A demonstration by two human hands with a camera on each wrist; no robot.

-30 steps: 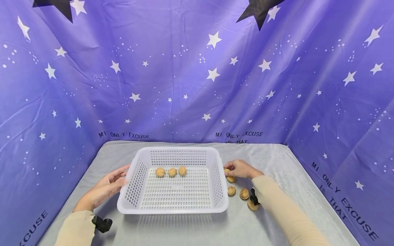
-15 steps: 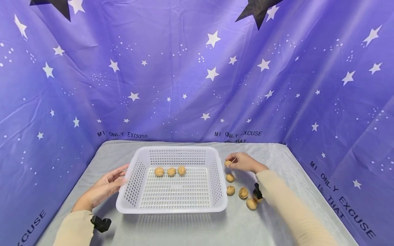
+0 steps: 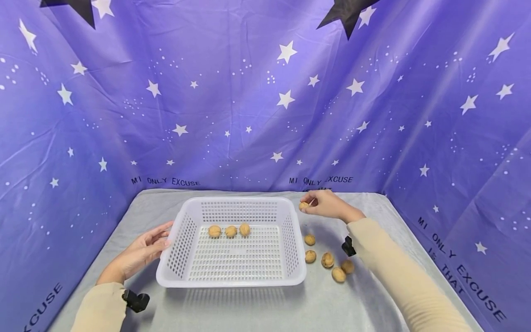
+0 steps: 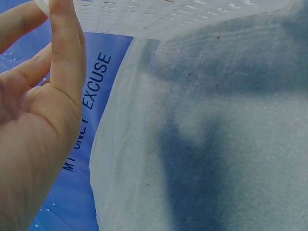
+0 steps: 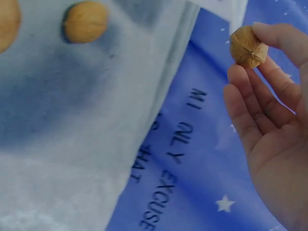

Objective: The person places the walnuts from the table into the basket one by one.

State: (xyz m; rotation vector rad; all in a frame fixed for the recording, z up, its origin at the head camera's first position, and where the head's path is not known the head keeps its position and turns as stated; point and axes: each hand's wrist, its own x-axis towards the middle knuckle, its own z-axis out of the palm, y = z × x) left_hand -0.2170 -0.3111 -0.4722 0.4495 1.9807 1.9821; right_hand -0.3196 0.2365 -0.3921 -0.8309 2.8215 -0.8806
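Note:
A white perforated plastic basket (image 3: 238, 283) stands in the middle, with three walnuts (image 3: 231, 231) in a row inside it. At its left rim my left hand (image 3: 138, 253) grips the edge between thumb and fingers; the fingertips are partly out of frame in the left wrist view. Beyond the basket's right side, my right hand (image 3: 327, 204) holds a walnut (image 5: 249, 47) up off the cloth, pinched between thumb and fingertips. Several more walnuts (image 3: 327, 260) lie on the grey cloth to the basket's right, below the right hand.
Grey cloth (image 3: 232, 311) covers the table. A blue-purple star-printed curtain (image 3: 232, 115) encloses the back and both sides, close behind the right hand. A black wrist camera (image 3: 137, 301) sits on the left sleeve, another black camera (image 3: 348, 246) on the right one.
My right hand has lifted a walnut from beside the basket's right rim and carried it up and towards the back. The left hand and the basket hold their place.

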